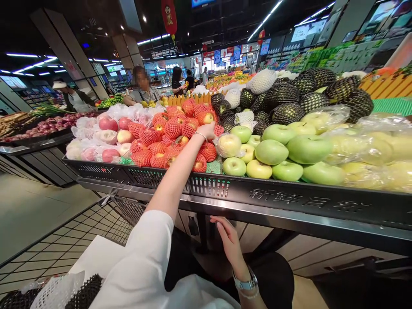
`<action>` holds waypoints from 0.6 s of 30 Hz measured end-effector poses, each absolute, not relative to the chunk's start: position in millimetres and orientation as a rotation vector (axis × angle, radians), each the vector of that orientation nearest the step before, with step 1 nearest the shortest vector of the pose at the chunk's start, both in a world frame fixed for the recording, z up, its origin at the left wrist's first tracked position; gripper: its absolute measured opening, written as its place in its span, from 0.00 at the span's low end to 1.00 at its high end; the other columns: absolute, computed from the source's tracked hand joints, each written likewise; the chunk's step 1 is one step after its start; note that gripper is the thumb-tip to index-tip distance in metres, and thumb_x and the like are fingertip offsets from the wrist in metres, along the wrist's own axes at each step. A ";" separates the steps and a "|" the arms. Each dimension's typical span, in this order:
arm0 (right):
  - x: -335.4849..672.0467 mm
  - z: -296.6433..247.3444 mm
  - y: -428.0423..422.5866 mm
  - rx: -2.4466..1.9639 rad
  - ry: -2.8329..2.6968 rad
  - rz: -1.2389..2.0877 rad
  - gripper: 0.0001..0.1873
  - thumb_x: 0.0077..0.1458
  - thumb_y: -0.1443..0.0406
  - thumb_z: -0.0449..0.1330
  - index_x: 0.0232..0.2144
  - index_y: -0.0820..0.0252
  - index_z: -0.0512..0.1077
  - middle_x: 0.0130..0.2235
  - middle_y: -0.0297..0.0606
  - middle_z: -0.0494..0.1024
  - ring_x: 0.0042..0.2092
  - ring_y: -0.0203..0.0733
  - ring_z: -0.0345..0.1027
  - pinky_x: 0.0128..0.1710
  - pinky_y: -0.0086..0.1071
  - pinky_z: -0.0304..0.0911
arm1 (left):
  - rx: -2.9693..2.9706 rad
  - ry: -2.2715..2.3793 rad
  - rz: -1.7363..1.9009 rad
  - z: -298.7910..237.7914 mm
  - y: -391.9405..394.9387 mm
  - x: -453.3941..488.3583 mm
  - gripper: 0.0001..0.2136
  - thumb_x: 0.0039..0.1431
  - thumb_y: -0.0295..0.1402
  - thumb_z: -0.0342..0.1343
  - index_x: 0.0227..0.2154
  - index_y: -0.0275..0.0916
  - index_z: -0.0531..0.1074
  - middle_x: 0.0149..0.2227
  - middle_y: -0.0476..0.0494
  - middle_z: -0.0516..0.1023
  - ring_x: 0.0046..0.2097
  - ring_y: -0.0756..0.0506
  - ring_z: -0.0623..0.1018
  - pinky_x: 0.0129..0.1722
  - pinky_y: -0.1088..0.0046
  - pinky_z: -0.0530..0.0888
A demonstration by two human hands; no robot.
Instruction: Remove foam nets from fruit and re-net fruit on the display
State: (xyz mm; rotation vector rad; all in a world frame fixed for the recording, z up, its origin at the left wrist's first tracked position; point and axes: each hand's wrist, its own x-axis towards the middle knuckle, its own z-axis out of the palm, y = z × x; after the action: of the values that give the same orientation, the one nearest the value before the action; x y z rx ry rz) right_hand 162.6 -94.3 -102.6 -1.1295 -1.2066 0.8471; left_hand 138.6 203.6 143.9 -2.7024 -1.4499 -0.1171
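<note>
My left arm stretches over the produce stand, and my left hand (207,131) is among apples in red foam nets (175,128). It rests by a netted apple (206,117), close to the green apples (272,151) on the right. Its fingertips are hidden, so whether they grip an apple does not show. Lower down, my right hand (228,240) hangs in front of the stand below the black crate edge (206,182). A watch is on that wrist. Its fingers are loosely stretched out and hold nothing.
Wrapped apples (107,124) lie on the left of the stand. Dark-netted fruit (286,92) is piled behind the green apples. A wire shopping cart (64,240) with netted items stands at lower left. Several people, including one person (144,92), are beyond the stand.
</note>
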 end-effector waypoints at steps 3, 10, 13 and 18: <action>166.8 -106.7 -91.5 -1.152 -1.182 0.842 0.13 0.62 0.59 0.52 0.39 0.54 0.76 0.42 0.39 0.79 0.45 0.42 0.72 0.48 0.36 0.67 | -2.704 -1.412 -0.081 132.0 197.0 138.4 0.25 0.60 0.34 0.55 0.58 0.28 0.60 0.55 0.23 0.71 0.54 0.39 0.73 0.56 0.51 0.62; 151.7 -101.0 -93.7 -1.103 -1.330 0.875 0.14 0.62 0.59 0.52 0.42 0.51 0.76 0.42 0.35 0.80 0.46 0.44 0.74 0.50 0.36 0.68 | -2.801 -1.326 -0.091 137.4 175.7 112.6 0.40 0.59 0.40 0.55 0.67 0.32 0.41 0.67 0.23 0.51 0.67 0.35 0.55 0.64 0.48 0.49; 167.3 -112.2 -91.5 -1.108 -1.366 0.887 0.14 0.61 0.57 0.54 0.43 0.51 0.76 0.44 0.36 0.79 0.47 0.46 0.74 0.50 0.38 0.69 | -2.789 -0.968 -0.434 147.4 130.4 76.0 0.35 0.61 0.37 0.51 0.66 0.33 0.43 0.67 0.30 0.51 0.68 0.35 0.51 0.65 0.48 0.45; 254.4 -165.1 -125.7 -1.447 -1.152 0.589 0.21 0.56 0.49 0.55 0.41 0.57 0.77 0.44 0.44 0.79 0.46 0.52 0.73 0.51 0.49 0.67 | -2.651 -0.689 -0.759 98.4 31.2 -40.1 0.24 0.62 0.32 0.49 0.61 0.42 0.58 0.60 0.39 0.68 0.63 0.40 0.63 0.65 0.48 0.50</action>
State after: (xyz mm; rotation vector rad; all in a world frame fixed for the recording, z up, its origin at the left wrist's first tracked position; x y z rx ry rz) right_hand 254.4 -125.7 -165.1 -1.4467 -1.1520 0.5889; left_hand -40.1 31.2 98.4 -2.6513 -0.6885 -0.7588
